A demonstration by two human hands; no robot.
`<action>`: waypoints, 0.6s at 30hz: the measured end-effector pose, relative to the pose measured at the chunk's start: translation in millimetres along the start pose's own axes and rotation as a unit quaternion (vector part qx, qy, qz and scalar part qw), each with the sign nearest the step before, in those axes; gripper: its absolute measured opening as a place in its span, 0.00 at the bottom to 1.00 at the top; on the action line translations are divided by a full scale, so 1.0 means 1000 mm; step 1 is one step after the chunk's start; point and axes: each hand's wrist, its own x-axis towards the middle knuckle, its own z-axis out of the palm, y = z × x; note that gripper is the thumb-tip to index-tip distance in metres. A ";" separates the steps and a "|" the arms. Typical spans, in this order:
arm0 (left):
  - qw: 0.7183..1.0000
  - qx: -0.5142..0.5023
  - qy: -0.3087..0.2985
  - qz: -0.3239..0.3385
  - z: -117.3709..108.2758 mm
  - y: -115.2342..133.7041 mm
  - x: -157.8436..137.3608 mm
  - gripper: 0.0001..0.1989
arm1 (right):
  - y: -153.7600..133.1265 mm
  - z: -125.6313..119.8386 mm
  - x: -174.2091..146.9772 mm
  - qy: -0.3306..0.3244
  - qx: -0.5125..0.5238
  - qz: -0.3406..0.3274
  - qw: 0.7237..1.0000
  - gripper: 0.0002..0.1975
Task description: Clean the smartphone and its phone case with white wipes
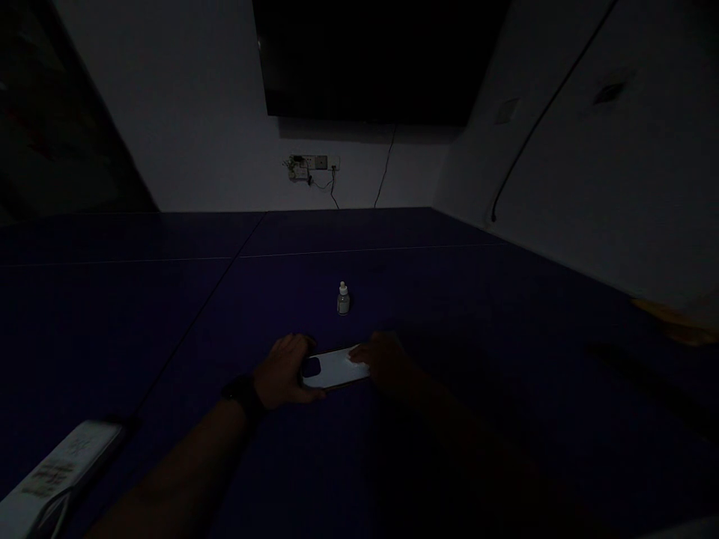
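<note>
The left hand (285, 372) holds one end of a phone case (337, 368); the right hand (387, 362) touches the other, its grip unclear. Nearer the table (438, 281) edge at the wall stands a dropper bottle (343, 302).

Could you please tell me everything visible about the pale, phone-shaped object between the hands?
The flat, pale, phone-shaped object has a thin dark rim and, near its left end, a dark rounded-square patch. Dim light leaves its material uncertain. It lies on the dark purple surface. The left hand braces its left end, thumb by the near edge; the right hand has fingers on top, partly hiding the right end.
</note>
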 end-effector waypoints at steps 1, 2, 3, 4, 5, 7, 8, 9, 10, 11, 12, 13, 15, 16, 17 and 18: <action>1.000 0.000 0.000 0.001 0.000 0.000 0.000 0.37 | -0.001 -0.001 0.000 -0.002 -0.010 0.016 1.000 0.18; 1.000 0.001 0.001 0.002 0.000 0.000 0.000 0.37 | -0.002 -0.002 0.001 -0.010 -0.020 0.030 0.999 0.19; 1.000 0.001 0.001 0.002 0.000 0.000 0.000 0.37 | -0.004 -0.003 0.002 -0.024 -0.025 0.037 0.999 0.20; 1.000 0.002 0.002 0.003 0.000 0.000 0.000 0.37 | -0.006 -0.003 0.003 -0.038 -0.022 0.036 0.998 0.20; 1.000 0.002 0.001 0.003 0.000 0.001 0.001 0.37 | -0.007 -0.003 0.004 -0.053 -0.012 0.026 0.998 0.19; 1.000 0.003 0.000 0.003 0.000 0.001 0.001 0.36 | -0.006 -0.004 0.004 -0.071 0.018 -0.001 0.997 0.18; 1.000 0.003 -0.001 0.003 -0.001 0.001 0.001 0.36 | -0.005 -0.004 0.004 -0.074 0.027 -0.006 0.997 0.17; 1.000 0.004 -0.001 0.003 -0.001 0.001 0.001 0.36 | -0.004 -0.005 0.004 -0.075 0.026 0.001 0.997 0.17; 1.000 0.004 -0.001 0.003 -0.001 0.001 0.001 0.37 | -0.004 -0.006 0.004 -0.075 0.014 0.018 0.997 0.17; 1.000 0.004 0.000 0.003 -0.001 0.000 0.001 0.37 | -0.004 -0.007 0.004 -0.075 -0.003 0.037 0.996 0.17; 1.000 0.004 0.000 0.003 -0.001 0.000 0.001 0.37 | -0.004 -0.007 0.004 -0.076 -0.021 0.054 0.995 0.17; 1.000 0.005 0.000 0.003 -0.001 0.000 0.001 0.37 | -0.006 -0.007 0.004 -0.076 -0.034 0.065 0.994 0.19; 1.000 0.006 0.000 0.003 0.000 0.000 0.001 0.37 | -0.009 -0.004 0.005 -0.079 -0.031 0.053 0.995 0.21; 1.000 0.006 0.000 0.003 0.000 -0.001 0.001 0.37 | -0.011 -0.003 0.005 -0.080 -0.018 0.034 0.996 0.21; 1.000 0.006 -0.001 0.003 0.001 -0.001 0.001 0.38 | -0.011 -0.002 0.005 -0.080 -0.004 0.015 0.997 0.20; 1.000 0.007 -0.001 0.003 0.001 -0.001 0.001 0.38 | -0.011 -0.001 0.005 -0.078 0.005 0.003 0.997 0.20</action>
